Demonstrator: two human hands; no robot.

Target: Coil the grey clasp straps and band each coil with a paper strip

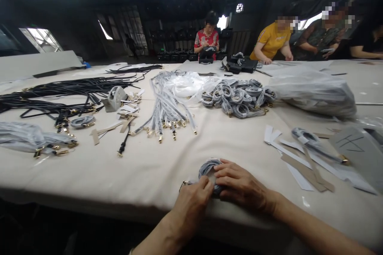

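Near the front edge of the cream-covered table, my left hand and my right hand both press on a coiled grey wrapped strap. The coil lies flat between my fingers, and a small metal clasp pokes out at its left. My right hand's fingers lie over the coil's right side. My left hand pinches its lower edge.
A pile of coiled grey straps and a fan of straight wrapped straps lie mid-table. Black straps spread at the left, plastic bags and paper strips at the right. Several people work at the far side.
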